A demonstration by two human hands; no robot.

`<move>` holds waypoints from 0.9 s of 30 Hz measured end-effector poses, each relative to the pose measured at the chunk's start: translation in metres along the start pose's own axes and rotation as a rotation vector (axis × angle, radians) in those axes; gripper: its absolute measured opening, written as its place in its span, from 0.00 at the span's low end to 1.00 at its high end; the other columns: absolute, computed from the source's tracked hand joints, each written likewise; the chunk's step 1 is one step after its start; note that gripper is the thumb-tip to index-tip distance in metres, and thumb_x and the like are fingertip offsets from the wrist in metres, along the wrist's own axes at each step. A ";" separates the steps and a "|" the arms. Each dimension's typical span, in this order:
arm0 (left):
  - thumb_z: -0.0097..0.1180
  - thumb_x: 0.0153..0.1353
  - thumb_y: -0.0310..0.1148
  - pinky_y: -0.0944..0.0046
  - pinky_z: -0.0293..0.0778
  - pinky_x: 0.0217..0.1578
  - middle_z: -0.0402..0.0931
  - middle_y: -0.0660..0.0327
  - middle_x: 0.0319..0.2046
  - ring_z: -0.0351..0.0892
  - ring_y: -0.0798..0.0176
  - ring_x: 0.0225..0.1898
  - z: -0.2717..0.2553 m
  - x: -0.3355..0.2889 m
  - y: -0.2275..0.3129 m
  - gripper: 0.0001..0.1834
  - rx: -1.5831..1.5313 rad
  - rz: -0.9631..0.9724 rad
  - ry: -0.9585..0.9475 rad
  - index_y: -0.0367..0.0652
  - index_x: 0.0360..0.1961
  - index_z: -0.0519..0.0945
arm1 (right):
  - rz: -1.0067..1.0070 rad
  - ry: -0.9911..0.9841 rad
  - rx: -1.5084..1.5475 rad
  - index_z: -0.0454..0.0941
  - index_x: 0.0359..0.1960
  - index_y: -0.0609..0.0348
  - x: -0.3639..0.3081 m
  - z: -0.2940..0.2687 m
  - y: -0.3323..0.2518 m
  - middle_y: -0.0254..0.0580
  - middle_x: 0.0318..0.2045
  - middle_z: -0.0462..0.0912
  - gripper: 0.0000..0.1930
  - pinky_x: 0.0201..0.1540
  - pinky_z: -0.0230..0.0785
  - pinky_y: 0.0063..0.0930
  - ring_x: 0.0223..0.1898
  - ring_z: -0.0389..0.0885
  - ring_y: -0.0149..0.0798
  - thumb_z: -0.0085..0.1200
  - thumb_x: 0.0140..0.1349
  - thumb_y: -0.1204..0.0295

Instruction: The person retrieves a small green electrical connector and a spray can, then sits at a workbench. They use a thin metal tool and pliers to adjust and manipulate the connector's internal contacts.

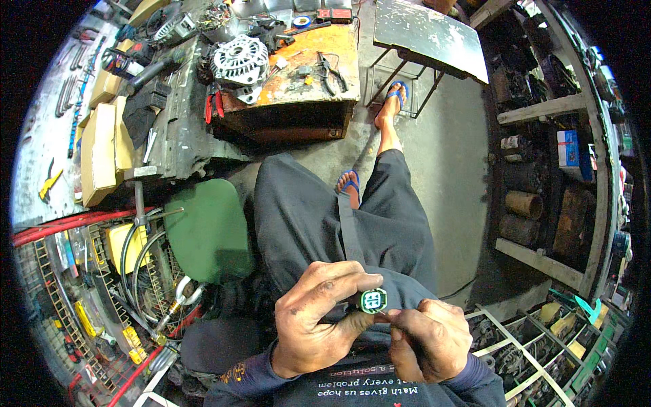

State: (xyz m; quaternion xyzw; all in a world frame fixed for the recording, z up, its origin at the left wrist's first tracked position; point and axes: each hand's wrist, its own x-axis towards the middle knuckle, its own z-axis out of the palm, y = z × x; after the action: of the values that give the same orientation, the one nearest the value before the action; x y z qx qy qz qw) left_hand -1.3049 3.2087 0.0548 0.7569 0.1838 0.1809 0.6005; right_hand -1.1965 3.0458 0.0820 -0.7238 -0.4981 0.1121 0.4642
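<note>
My left hand (315, 319) pinches a small electrical connector (373, 300) between thumb and fingers, above my lap. The connector has a dark shell, and its pale green and white end with small openings faces up. Close on its right is my right hand (430, 339), with thumb and fingers pressed together. Its fingertips come right up to the connector's lower right side. Whatever they grip is hidden or too small to make out.
Ahead stands a box-like bench with an orange top (298, 51), carrying an alternator housing (239, 60), pliers (330, 73) and blue tape (302, 22). A metal table (434, 34) stands beyond. A green seat (207, 230) and cardboard box (100, 159) are left; parts shelves (542, 108) line the right.
</note>
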 end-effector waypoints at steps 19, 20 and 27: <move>0.73 0.43 0.17 0.59 0.80 0.45 0.86 0.51 0.43 0.85 0.52 0.42 0.011 0.004 0.009 0.24 0.158 -0.028 -0.015 0.38 0.46 0.88 | -0.086 0.110 -0.180 0.82 0.44 0.73 -0.011 0.016 0.014 0.35 0.21 0.77 0.24 0.20 0.63 0.27 0.17 0.70 0.31 0.69 0.42 0.77; 0.73 0.43 0.17 0.58 0.80 0.45 0.86 0.51 0.43 0.85 0.51 0.42 0.010 0.004 0.010 0.24 0.166 -0.032 -0.017 0.38 0.46 0.88 | -0.100 0.107 -0.193 0.82 0.44 0.73 -0.012 0.017 0.015 0.35 0.21 0.77 0.24 0.20 0.62 0.28 0.17 0.70 0.31 0.69 0.42 0.77; 0.75 0.46 0.25 0.55 0.78 0.51 0.85 0.53 0.45 0.82 0.48 0.47 0.002 0.014 0.011 0.23 0.204 0.010 -0.138 0.40 0.48 0.88 | 0.223 0.157 0.061 0.84 0.40 0.66 -0.005 0.006 0.009 0.47 0.26 0.86 0.10 0.27 0.76 0.35 0.22 0.84 0.45 0.62 0.55 0.81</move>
State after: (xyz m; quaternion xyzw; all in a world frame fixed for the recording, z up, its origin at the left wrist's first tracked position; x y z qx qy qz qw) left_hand -1.2912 3.2116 0.0654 0.8257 0.1556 0.1116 0.5305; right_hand -1.1973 3.0442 0.0696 -0.7668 -0.3728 0.1211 0.5083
